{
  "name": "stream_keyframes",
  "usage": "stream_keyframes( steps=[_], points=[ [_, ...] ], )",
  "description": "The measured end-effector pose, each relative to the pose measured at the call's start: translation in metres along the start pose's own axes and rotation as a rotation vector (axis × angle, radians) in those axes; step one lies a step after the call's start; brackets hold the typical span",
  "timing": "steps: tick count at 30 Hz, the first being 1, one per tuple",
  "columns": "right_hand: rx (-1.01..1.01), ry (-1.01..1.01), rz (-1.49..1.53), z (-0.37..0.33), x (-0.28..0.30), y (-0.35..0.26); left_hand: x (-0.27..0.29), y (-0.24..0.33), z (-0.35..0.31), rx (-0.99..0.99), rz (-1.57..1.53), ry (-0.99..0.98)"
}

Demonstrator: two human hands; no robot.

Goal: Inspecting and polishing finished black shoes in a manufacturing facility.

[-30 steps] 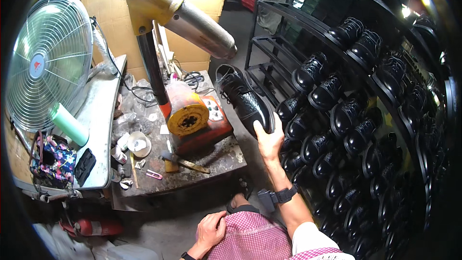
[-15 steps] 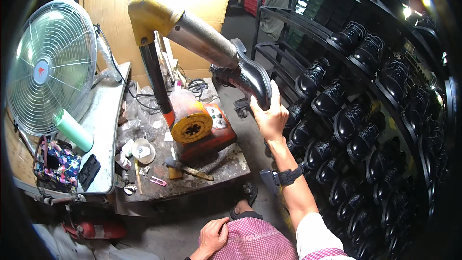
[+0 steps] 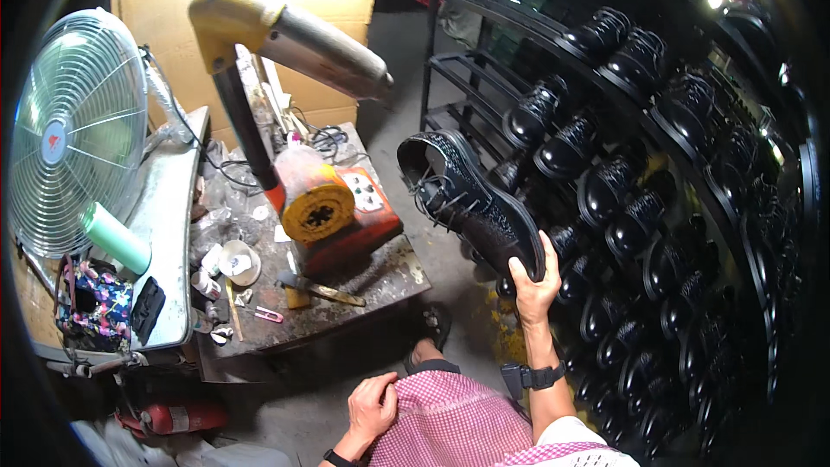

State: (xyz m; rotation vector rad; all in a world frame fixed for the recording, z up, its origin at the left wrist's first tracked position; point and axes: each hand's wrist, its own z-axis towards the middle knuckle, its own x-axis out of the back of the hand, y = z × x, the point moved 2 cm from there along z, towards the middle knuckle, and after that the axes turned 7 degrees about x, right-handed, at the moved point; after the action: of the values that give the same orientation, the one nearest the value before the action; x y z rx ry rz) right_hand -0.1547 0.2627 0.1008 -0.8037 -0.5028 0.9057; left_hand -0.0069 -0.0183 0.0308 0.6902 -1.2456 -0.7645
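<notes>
**Black lace-up shoe held aloft beside the shoe rack**

The right hand (image 3: 533,281) is raised in front of the person, fingers wrapped around the toe end of a black lace-up shoe (image 3: 471,203). The grip is closed on the shoe: the thumb lies on one side of the toe and the fingers curl over the other. The shoe hangs in the air, tilted, with its heel and opening pointing up and to the left, toward the nozzle of a grey and yellow blower arm (image 3: 290,35) (shoe and nozzle are apart, with clear space between them). A dark band (image 3: 536,374) sits on the right wrist.

The left hand (image 3: 372,405) rests low on the person's lap, on pink checked cloth (image 3: 450,424), fingers loosely curled and holding nothing.

To the right of the shoe stands a dark metal rack (image 3: 657,173), its curved shelves filled with rows of glossy black shoes. To the left is a worn workbench (image 3: 346,290) carrying an orange machine base (image 3: 337,207) with a yellow disc on its front, a hammer (image 3: 320,288), small tins and scraps. Further left, a pale green fan (image 3: 73,134) stands on a grey table (image 3: 169,233), beside a mint-coloured cylinder (image 3: 117,238) and a patterned pouch (image 3: 93,303). A red extinguisher (image 3: 169,419) lies on the floor below.
</notes>
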Motion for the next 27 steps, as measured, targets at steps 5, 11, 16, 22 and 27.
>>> stream_keyframes(
  steps=[5,11,16,22,27],
  points=[
    [-0.235,0.008,0.217,-0.040,0.071,0.003,-0.007,0.003,-0.001,-0.026,0.034,-0.004],
    [-0.667,-0.058,0.336,-0.119,0.159,0.027,-0.012,0.001,-0.005,0.017,0.036,-0.017],
    [-0.908,0.035,0.518,-0.157,0.196,0.037,-0.019,0.007,0.002,0.010,0.056,-0.061],
    [-0.859,-0.063,0.569,-0.135,0.165,0.045,-0.009,0.027,0.013,-0.070,-0.046,-0.001],
    [-0.757,-0.204,0.542,-0.123,0.142,0.040,-0.012,0.108,0.075,0.320,-0.595,-0.248]
  ],
)
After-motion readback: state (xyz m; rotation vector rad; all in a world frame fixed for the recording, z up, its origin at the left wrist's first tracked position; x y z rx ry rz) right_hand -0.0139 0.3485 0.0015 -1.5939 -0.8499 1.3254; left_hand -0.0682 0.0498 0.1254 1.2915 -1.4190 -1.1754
